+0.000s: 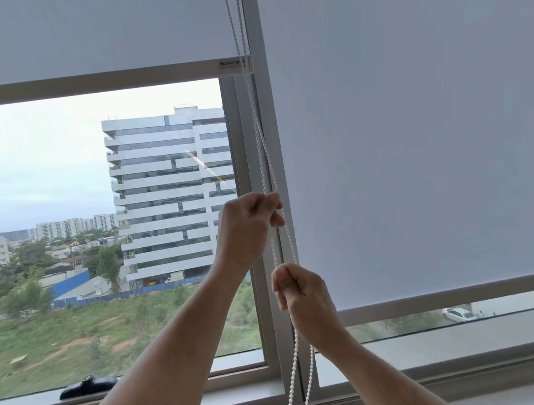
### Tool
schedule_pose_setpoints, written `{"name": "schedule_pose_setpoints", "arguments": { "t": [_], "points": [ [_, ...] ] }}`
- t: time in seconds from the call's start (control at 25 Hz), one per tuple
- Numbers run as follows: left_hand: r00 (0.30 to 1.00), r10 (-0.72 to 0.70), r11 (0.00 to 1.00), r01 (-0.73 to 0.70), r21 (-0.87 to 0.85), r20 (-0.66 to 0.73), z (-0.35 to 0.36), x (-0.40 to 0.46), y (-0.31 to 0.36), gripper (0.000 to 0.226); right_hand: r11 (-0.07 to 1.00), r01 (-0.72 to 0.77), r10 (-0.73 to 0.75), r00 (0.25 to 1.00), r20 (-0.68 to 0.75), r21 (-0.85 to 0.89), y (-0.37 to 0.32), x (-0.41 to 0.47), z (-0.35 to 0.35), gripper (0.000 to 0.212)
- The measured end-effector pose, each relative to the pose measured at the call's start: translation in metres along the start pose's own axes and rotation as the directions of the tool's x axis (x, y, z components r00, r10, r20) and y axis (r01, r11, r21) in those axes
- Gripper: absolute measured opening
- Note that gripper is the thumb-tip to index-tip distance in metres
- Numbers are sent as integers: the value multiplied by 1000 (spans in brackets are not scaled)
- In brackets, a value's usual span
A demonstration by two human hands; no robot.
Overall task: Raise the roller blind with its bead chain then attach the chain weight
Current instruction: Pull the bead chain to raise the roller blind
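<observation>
I had left hand and right hand both pinched on the white plastic bead chain; slack could've let beads slip.

Two bare forearms reach up from the bottom edge, each ending in a hand — the left hand and the right hand. No sleeve covers either arm as far as the frame shows — both are uncovered from wrist to elbow. Wrists and the fingers in view carry nothing.
</observation>
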State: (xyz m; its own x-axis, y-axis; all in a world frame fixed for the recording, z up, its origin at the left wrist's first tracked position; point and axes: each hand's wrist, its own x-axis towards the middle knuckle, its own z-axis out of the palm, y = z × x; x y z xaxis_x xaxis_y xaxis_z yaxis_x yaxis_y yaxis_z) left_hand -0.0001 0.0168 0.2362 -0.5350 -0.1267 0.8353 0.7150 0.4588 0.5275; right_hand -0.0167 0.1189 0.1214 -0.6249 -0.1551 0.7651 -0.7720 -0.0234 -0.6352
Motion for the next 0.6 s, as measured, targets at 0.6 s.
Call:
{"name": "schedule_pose_setpoints", "arguments": {
  "t": [0.6],
  "points": [
    [999, -30, 990, 28, -137, -13, 7, -46, -14, 20, 997, 37, -48, 987, -152, -70, -86, 87, -36, 39]
  ]
}}
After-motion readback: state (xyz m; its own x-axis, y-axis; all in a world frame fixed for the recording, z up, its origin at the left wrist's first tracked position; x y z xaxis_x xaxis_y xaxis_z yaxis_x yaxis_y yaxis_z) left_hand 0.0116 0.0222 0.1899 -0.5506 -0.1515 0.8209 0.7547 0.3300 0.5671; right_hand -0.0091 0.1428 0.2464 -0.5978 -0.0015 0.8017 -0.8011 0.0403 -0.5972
